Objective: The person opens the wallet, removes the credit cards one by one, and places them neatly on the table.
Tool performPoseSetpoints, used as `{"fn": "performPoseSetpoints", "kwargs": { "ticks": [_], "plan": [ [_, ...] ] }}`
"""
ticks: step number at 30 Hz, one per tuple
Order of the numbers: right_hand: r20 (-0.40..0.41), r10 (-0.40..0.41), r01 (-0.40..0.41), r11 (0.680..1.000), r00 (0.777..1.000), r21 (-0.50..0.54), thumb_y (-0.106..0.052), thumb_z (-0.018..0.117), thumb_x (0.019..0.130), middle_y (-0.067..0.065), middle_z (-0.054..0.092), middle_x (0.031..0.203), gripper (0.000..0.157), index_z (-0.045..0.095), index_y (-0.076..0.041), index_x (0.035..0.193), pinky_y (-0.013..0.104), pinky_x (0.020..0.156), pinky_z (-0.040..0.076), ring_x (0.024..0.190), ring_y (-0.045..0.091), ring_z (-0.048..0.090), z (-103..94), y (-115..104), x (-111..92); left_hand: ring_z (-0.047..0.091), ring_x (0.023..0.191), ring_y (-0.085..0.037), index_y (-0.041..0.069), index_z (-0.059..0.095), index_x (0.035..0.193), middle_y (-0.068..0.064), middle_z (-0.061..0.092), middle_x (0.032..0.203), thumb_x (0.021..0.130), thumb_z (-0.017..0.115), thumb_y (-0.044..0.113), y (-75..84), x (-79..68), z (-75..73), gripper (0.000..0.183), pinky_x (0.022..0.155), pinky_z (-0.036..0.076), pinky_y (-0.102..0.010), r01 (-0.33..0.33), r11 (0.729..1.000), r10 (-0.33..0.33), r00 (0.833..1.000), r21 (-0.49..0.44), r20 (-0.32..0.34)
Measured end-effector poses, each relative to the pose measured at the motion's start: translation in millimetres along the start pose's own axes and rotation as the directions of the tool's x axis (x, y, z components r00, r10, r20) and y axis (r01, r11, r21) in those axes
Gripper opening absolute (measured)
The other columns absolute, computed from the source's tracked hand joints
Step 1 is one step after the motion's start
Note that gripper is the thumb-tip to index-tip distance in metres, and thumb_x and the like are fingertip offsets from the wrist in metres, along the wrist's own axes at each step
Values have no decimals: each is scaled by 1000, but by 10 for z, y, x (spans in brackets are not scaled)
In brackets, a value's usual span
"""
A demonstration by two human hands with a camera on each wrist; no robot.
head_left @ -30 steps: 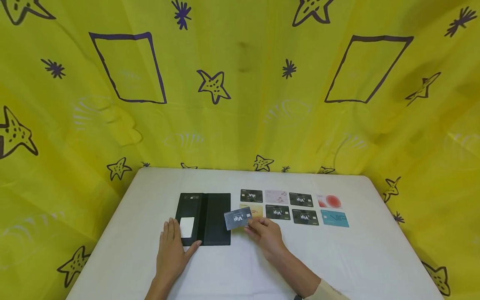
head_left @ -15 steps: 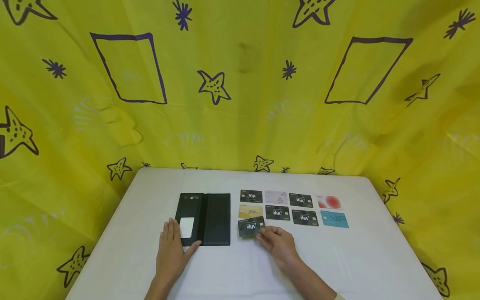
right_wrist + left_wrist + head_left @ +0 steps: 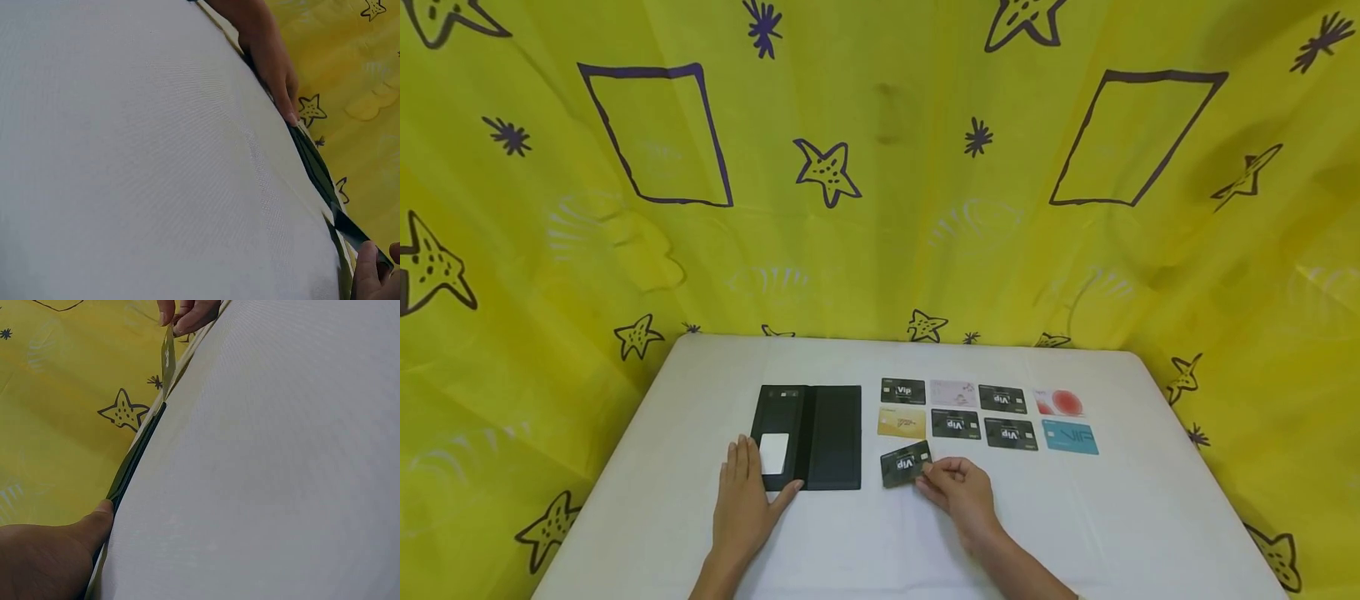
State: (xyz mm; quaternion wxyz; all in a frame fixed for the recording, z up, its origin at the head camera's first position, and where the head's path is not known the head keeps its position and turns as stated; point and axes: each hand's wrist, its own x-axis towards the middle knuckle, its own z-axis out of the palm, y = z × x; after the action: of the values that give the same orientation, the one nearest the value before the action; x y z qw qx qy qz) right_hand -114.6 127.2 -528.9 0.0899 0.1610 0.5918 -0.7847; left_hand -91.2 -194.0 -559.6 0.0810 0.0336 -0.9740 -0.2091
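Note:
In the head view, a black card with "Vip" lettering (image 3: pixel 906 464) is pinched at its right end by my right hand (image 3: pixel 962 496). The card is tilted, just right of an open black wallet (image 3: pixel 837 437) that lies flat. My left hand (image 3: pixel 741 504) rests along the wallet's left side, fingers extended and thumb on its lower edge. A white rectangle (image 3: pixel 774 454) shows on the wallet's left panel. The left wrist view has my left thumb (image 3: pixel 97 522) against the wallet's edge. In the right wrist view the pinched card (image 3: pixel 353 230) appears nearly edge-on.
Two rows of cards lie right of the wallet: several black Vip cards (image 3: pixel 956 424), a gold card (image 3: pixel 902 422), a pale pink card (image 3: pixel 952 393), a white-and-red card (image 3: pixel 1059 403) and a teal card (image 3: pixel 1070 437). A yellow patterned curtain (image 3: pixel 880 250) borders the white table (image 3: pixel 700 375).
My right hand has carried the Vip card rightward and toward me, from beside the wallet's right edge to below the gold card, which is now uncovered. My left hand and the wallet stay put.

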Motion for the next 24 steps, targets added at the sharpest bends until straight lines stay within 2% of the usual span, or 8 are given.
{"fn": "performPoseSetpoints", "kwargs": {
  "ticks": [3,6,9,13,15,24],
  "plan": [
    [-7,-50,49,995,999,-89,10,72,92,12,68,91,24,55,13,109,33,82,63,81,19,75,-12,30,5,17,154,-54,-22,25,154,-39,21,164,91,77,49,-4,3,-12,108,123,18,-64,5,1000,-5,1000,4,19],
    [-5,-121,117,969,993,-217,11,77,84,12,65,90,30,57,11,107,30,75,63,78,18,72,-30,76,19,16,154,-54,-22,24,155,-38,20,165,92,76,50,-9,3,-14,108,123,17,-64,10,1000,-10,999,2,31],
    [18,-206,196,895,978,-401,9,79,80,9,65,87,29,60,5,101,26,64,60,70,17,68,-50,122,36,17,154,-54,-22,25,154,-39,20,164,92,77,49,-16,6,-8,108,123,17,-64,4,1000,-4,1000,-6,18],
    [77,-286,279,780,955,-561,8,80,81,5,65,80,26,60,-1,95,25,53,55,58,16,63,-62,143,53,18,153,-54,-22,26,153,-39,21,164,90,79,47,-25,12,4,108,123,18,-64,-8,1000,8,1000,-11,-8],
    [105,-304,305,745,947,-593,8,81,82,4,64,78,26,60,-1,94,25,51,54,56,15,61,-59,138,61,18,153,-54,-22,26,154,-39,21,164,90,79,47,-29,14,12,108,123,18,-64,-9,1000,9,1000,-11,-9],
    [212,-282,350,667,936,-658,7,81,85,3,60,78,23,62,-2,93,25,49,54,58,12,58,-47,76,82,19,153,-54,-22,28,153,-39,23,163,89,80,47,-31,4,26,108,123,18,-64,-21,1000,21,999,-15,-28]
  ]
}}
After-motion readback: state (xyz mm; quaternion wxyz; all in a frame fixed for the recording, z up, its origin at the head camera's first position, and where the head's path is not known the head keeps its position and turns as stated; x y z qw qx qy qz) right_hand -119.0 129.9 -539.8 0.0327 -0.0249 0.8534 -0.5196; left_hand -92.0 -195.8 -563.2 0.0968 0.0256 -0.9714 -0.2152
